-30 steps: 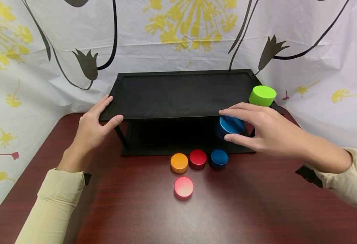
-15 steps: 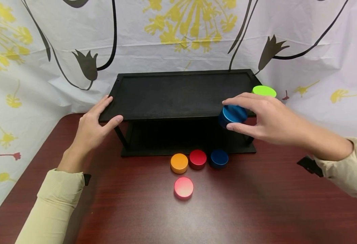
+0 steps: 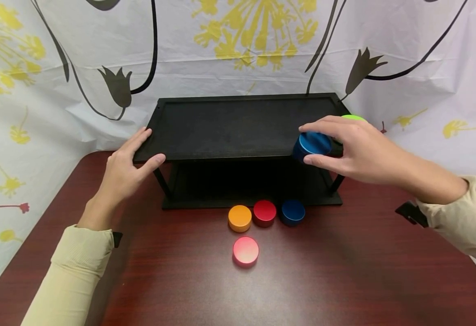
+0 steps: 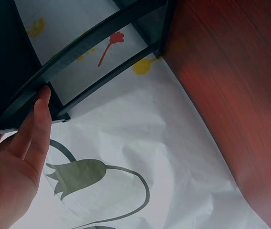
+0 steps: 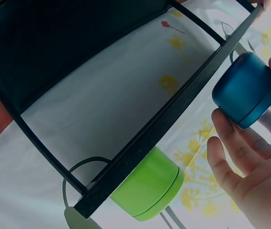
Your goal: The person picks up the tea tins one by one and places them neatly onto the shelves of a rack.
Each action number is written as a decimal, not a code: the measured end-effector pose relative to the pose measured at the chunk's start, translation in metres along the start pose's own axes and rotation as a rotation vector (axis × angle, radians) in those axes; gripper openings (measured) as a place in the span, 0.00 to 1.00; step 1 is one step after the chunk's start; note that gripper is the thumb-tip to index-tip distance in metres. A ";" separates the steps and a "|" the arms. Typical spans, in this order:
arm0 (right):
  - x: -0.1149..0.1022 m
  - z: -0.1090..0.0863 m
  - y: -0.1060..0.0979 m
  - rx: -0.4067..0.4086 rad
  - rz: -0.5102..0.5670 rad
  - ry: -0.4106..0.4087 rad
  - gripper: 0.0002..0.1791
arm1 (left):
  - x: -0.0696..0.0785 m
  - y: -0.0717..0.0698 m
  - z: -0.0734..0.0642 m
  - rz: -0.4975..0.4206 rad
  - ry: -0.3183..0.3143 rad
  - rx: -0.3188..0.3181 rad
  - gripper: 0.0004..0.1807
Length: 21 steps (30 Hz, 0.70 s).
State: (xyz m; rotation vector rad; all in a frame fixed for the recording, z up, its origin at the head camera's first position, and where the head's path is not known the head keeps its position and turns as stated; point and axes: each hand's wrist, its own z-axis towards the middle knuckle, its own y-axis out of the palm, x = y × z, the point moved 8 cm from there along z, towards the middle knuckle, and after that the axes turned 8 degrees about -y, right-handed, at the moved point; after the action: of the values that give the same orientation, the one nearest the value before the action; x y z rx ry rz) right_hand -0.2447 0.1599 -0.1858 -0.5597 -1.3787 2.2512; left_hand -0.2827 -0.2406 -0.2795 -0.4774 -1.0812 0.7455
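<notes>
My right hand [image 3: 356, 147] pinches a blue round canister [image 3: 313, 144] between thumb and fingers, close by the front right edge of a two-level black shelf [image 3: 238, 127]. The right wrist view shows the seam round one end of that canister. A lime green canister [image 5: 150, 183] stands on the shelf's top near the right end; my right hand hides most of it in the head view. My left hand [image 3: 120, 170] rests on the shelf's front left corner, fingers laid along the side and thumb at the front edge.
In front of the shelf, an orange tin [image 3: 240, 218], a red tin [image 3: 264, 213] and a dark blue tin [image 3: 292, 213] stand in a row on the brown table [image 3: 173, 280]. A pink tin [image 3: 245, 251] sits nearer. A patterned white cloth [image 3: 238, 54] hangs behind.
My right hand has lifted the blue canister from below the level of the shelf's top up to its front edge, covering more of the green canister. My left hand has stayed in place.
</notes>
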 end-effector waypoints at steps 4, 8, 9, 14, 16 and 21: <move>0.003 0.003 0.001 -0.004 -0.014 0.010 0.28 | -0.001 0.000 0.000 0.000 -0.001 -0.001 0.37; 0.007 0.006 0.001 0.001 -0.024 0.018 0.28 | -0.001 0.000 0.000 0.001 0.001 0.000 0.37; 0.008 0.006 0.001 0.002 -0.025 0.019 0.28 | -0.001 0.000 0.000 0.002 0.001 0.000 0.37; 0.013 0.009 0.001 -0.006 -0.016 0.045 0.29 | -0.001 0.000 -0.001 0.002 -0.003 0.001 0.37; 0.015 0.010 0.001 -0.010 -0.009 0.056 0.29 | -0.001 0.000 -0.001 0.001 -0.003 0.000 0.37; 0.020 0.011 0.002 -0.018 -0.005 0.071 0.29 | 0.000 0.000 0.000 0.003 -0.002 0.001 0.37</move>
State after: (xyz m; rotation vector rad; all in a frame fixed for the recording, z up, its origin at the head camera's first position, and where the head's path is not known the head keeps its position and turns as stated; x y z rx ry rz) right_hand -0.2674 0.1620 -0.1854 -0.6349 -1.3658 2.1951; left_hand -0.2825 -0.2410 -0.2796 -0.4775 -1.0819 0.7487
